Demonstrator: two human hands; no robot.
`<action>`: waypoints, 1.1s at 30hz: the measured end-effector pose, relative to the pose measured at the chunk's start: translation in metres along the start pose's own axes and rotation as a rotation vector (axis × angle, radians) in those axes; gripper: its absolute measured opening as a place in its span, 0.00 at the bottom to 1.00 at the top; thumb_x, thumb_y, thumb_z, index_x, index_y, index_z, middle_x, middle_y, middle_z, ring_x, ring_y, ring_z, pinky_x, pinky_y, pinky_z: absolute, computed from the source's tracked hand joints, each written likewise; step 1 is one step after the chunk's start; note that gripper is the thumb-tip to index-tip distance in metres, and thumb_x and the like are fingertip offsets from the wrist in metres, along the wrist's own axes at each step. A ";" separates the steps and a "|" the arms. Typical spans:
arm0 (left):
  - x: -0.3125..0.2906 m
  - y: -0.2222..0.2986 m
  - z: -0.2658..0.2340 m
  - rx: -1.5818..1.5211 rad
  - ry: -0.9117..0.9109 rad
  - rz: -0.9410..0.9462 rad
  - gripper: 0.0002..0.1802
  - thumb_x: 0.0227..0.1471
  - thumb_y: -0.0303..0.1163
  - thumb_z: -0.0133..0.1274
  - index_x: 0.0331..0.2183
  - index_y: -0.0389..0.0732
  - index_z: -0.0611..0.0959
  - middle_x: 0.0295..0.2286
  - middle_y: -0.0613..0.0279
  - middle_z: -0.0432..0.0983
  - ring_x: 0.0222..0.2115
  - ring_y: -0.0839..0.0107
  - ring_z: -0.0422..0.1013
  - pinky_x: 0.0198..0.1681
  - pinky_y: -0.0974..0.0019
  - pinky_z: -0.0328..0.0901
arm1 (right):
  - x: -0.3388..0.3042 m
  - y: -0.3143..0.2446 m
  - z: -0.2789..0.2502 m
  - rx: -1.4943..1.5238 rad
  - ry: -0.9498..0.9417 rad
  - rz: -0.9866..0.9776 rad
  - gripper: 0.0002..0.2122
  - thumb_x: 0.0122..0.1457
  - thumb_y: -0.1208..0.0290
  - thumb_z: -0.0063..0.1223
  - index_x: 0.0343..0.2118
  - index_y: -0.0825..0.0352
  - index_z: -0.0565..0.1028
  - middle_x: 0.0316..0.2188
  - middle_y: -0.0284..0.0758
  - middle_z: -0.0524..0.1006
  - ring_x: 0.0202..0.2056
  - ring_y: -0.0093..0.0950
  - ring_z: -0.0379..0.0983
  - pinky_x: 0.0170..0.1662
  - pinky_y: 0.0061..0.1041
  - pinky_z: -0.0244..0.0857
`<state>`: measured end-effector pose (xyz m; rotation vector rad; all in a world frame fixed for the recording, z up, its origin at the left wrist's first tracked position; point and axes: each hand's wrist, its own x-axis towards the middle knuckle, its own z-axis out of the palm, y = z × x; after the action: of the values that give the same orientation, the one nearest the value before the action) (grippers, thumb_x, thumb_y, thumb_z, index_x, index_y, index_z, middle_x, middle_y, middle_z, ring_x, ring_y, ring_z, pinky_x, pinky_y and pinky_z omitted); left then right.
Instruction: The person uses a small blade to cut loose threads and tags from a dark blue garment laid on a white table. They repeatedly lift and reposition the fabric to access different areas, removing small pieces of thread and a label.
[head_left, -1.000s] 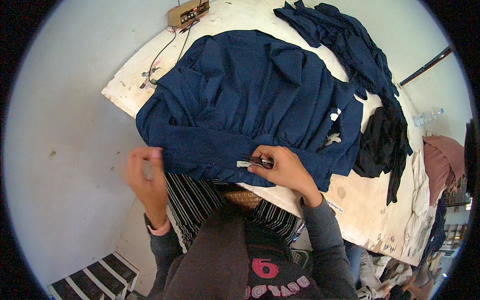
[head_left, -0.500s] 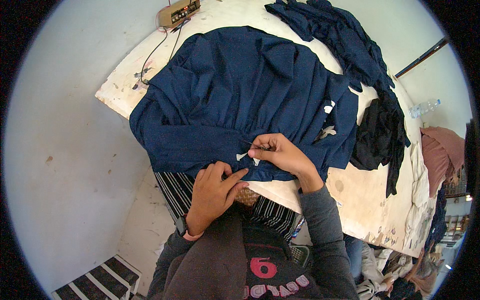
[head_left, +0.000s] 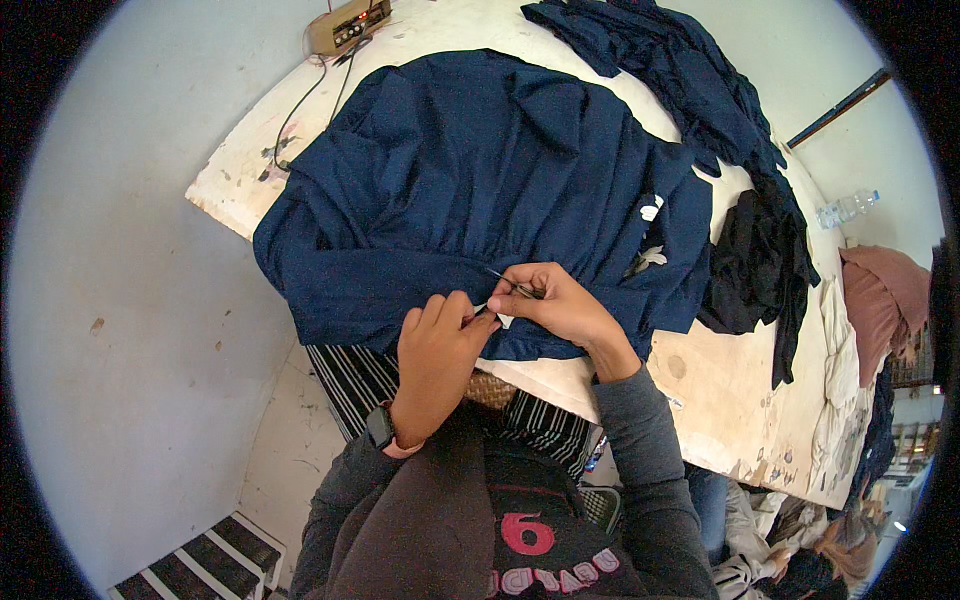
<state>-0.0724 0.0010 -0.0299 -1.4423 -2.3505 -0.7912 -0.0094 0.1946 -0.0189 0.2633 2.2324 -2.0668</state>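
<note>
A dark navy garment [head_left: 450,150] with gathered folds lies spread over the table. At its near edge, my left hand [head_left: 440,345] is closed, thumb and fingertips pinching around a small white label-like piece [head_left: 506,322] on the cloth. My right hand [head_left: 560,308] meets it there, with its fingers curled round a slim dark metal tool [head_left: 493,272] that looks like thread snips; its pointed end sticks out to the upper left. The fingers partly cover both the tool and the white piece. White flower shapes [head_left: 650,262] show on the garment's right side.
The pale wooden table [head_left: 720,400] has a worn, stained top. A brown control box [head_left: 345,28] with cables sits at the far left. More navy cloth [head_left: 670,70], a black cloth [head_left: 750,265] and a plastic bottle [head_left: 848,209] lie to the right. A striped cloth [head_left: 350,380] hangs below.
My left hand has moved up and right from lying on the cloth to pinching by the white piece. My right hand has shifted slightly left, closer to it.
</note>
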 end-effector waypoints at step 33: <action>-0.007 -0.017 0.000 -0.219 0.056 0.160 0.11 0.41 0.32 0.66 0.31 0.46 0.83 0.46 0.74 0.80 0.41 0.66 0.73 0.44 0.60 0.66 | -0.089 -0.024 0.058 -1.466 0.463 -0.372 0.13 0.53 0.69 0.62 0.43 0.62 0.80 0.30 0.27 0.76 0.25 0.24 0.71 0.29 0.27 0.57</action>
<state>-0.0840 -0.0106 -0.0388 -1.6470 -2.1299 -1.0552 0.0702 0.1290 0.0161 0.1779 3.4933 0.0583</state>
